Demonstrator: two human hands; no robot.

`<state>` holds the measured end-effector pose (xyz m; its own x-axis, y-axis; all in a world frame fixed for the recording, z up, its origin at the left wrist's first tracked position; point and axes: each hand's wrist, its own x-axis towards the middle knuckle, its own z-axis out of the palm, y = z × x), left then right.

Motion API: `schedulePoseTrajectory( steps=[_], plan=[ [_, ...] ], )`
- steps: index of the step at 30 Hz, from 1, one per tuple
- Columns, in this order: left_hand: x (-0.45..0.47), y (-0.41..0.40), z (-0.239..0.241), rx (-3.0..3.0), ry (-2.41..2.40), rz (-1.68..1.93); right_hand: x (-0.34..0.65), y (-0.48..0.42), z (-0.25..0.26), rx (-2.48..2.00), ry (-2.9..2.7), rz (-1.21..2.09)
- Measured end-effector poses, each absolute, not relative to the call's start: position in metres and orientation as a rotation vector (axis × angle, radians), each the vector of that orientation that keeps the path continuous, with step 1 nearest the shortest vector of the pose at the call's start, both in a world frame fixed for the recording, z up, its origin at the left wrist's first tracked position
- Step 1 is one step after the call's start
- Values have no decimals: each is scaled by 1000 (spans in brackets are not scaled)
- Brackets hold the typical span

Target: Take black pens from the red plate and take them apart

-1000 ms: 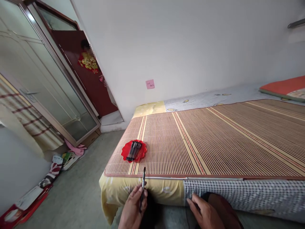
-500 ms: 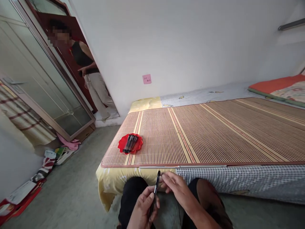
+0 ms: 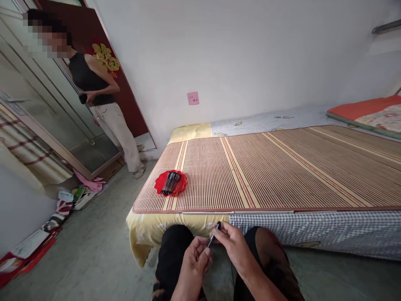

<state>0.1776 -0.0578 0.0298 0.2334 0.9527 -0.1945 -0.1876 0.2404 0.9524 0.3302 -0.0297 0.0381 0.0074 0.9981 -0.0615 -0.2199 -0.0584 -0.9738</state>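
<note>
A black pen (image 3: 212,238) is held at a slant between my two hands, over my knees in front of the bed. My left hand (image 3: 196,261) is closed around its lower part. With thumb and fingers, my right hand (image 3: 229,241) pinches the dark upper end. Beyond my hands, a red scalloped plate (image 3: 160,184) rests on the striped mat, and several black pens (image 3: 171,183) lie bunched in it.
The striped mat (image 3: 206,175) covers the bed, with an orange-edged quilt (image 3: 354,109) at far right. At left a person (image 3: 94,83) stands by the doorway, holding something dark. A pink note (image 3: 193,98) is on the wall; papers and clothes (image 3: 65,209) lie on the floor.
My right hand has closed on the pen's upper end, and the pen tilts more to the right. The person at left has stepped through the doorway into the room.
</note>
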Motion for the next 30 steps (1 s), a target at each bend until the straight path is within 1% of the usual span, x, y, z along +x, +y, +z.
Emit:
schedulePoseTrajectory(
  steps=[6, 9, 12, 15, 20, 25, 30],
  plan=[
    [170, -63, 16, 920, 973, 908, 386, -12, 43, -1163, -613, 1193],
    [161, -62, 11, 848, 896, 903, 414, -12, 31, -1184, -581, 1105],
    [149, -57, 12, 762, 860, 876, 421, -23, 11, -1282, -674, 1137],
    [131, -53, 12, 600, 894, 906, 415, -39, -7, -1365, -887, 1235],
    [99, -55, -6, 368, 881, 951, 406, -58, -23, -1419, -1145, 1316],
    [87, -54, -19, 305, 776, 926, 400, -50, -22, -1402, -1217, 1346],
    [92, -46, -31, 339, 689, 914, 391, 0, -1, -1305, -1252, 1364]
  ],
)
